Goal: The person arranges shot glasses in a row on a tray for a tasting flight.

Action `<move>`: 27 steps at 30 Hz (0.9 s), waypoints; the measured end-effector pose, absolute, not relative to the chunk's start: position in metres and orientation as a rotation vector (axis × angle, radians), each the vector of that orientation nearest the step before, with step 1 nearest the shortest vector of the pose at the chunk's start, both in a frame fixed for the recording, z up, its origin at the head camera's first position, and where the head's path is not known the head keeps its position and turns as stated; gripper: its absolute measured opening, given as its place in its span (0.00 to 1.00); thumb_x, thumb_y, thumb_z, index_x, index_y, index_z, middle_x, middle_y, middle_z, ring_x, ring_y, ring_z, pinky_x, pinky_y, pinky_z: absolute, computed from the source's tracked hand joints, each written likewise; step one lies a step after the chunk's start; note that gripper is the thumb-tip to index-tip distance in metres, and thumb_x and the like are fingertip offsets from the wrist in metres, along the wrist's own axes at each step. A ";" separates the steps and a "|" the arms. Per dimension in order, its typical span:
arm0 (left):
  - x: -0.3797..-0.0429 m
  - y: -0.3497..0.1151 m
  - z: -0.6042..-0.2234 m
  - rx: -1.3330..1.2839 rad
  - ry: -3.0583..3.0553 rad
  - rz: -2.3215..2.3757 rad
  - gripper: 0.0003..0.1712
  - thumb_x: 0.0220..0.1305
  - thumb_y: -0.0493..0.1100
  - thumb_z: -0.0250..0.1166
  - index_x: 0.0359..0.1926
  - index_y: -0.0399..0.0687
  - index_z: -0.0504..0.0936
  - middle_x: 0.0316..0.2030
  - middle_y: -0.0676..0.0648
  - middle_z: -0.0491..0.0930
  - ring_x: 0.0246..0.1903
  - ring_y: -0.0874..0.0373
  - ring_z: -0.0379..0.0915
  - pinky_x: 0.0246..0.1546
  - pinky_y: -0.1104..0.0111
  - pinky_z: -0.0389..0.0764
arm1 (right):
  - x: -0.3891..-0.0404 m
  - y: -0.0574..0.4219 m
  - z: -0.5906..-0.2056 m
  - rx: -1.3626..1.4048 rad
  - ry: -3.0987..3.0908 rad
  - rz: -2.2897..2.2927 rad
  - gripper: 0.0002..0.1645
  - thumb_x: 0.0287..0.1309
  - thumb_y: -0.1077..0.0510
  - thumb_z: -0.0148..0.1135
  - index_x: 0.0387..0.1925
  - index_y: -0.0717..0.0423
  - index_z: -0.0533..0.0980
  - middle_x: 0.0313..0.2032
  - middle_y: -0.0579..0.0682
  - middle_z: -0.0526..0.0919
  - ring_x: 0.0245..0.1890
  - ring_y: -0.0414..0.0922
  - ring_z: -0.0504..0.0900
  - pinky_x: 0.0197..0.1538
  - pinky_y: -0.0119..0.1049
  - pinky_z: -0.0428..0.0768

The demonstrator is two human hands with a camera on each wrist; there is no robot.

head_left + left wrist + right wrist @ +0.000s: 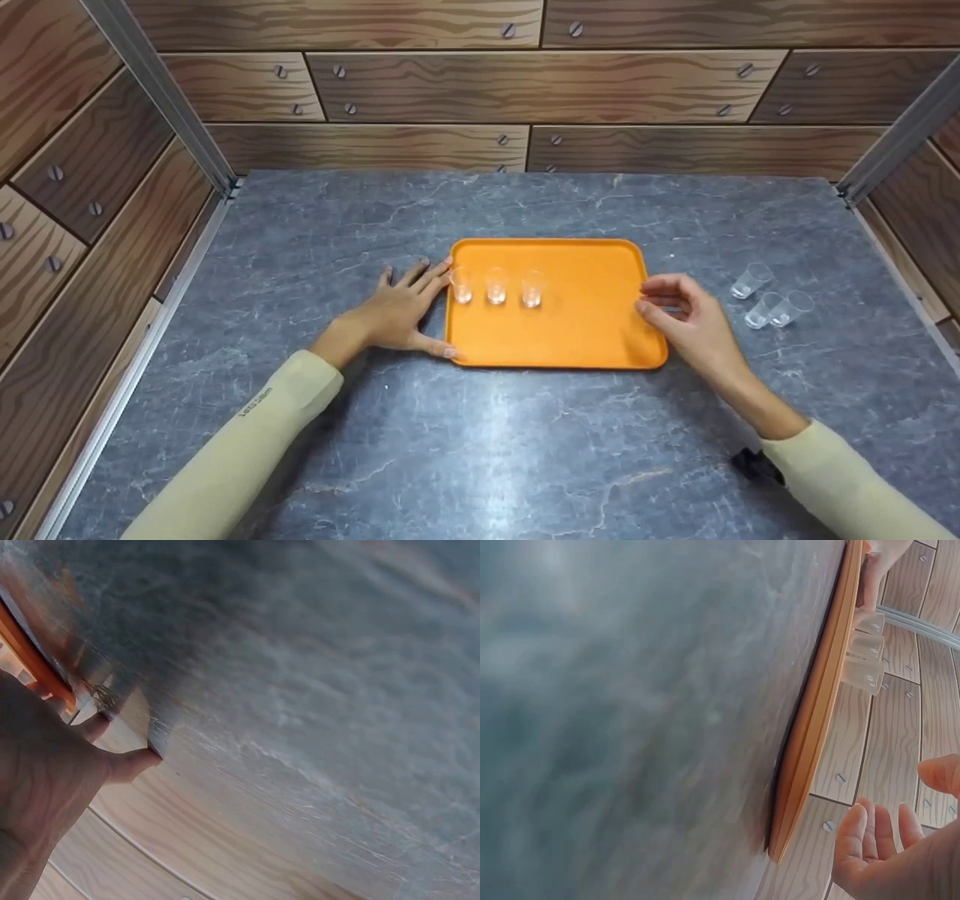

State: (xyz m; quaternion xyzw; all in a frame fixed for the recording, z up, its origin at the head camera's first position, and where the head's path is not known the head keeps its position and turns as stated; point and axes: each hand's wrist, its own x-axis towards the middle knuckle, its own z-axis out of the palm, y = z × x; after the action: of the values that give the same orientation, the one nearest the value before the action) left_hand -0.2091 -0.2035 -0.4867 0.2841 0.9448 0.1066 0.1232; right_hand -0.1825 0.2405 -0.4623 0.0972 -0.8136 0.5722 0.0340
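An orange tray (pixel 585 330) lies on the table with three small clear cups (pixel 496 286) standing in a row in its left half. My left hand (pixel 397 311) has its fingers spread, fingertips and thumb touching the tray's left edge. Over the tray's right edge hovers my right hand (pixel 694 319), fingers loosely bent and the thumb apart from them. In the right wrist view the right hand (pixel 900 847) shows nothing between thumb and fingers. Further right, three more clear cups (pixel 751 280) rest on the table; two of them (pixel 791 306) are close together, tilted-looking.
The table (pixel 420 450) has a grey marbled top. Wood-patterned panels (pixel 420 86) wall it at the back and both sides, with metal rails (pixel 161 97) at the corners. A small black object (pixel 757 466) shows by the right sleeve.
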 end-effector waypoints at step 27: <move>-0.208 -0.204 -0.487 0.821 2.760 0.317 0.76 0.59 0.87 0.65 0.90 0.50 0.43 0.89 0.49 0.32 0.85 0.37 0.35 0.73 0.23 0.41 | -0.169 0.307 -0.457 0.046 -2.358 1.715 0.17 0.75 0.63 0.69 0.59 0.69 0.80 0.46 0.40 0.87 0.44 0.35 0.86 0.47 0.23 0.81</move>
State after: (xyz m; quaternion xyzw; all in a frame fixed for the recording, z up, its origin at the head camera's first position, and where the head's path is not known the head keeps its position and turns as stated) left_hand -0.2079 -0.2043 -0.4875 0.2813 0.9456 0.1088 0.1221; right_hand -0.1693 0.3073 -0.4565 0.0155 -0.8034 0.5845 0.1127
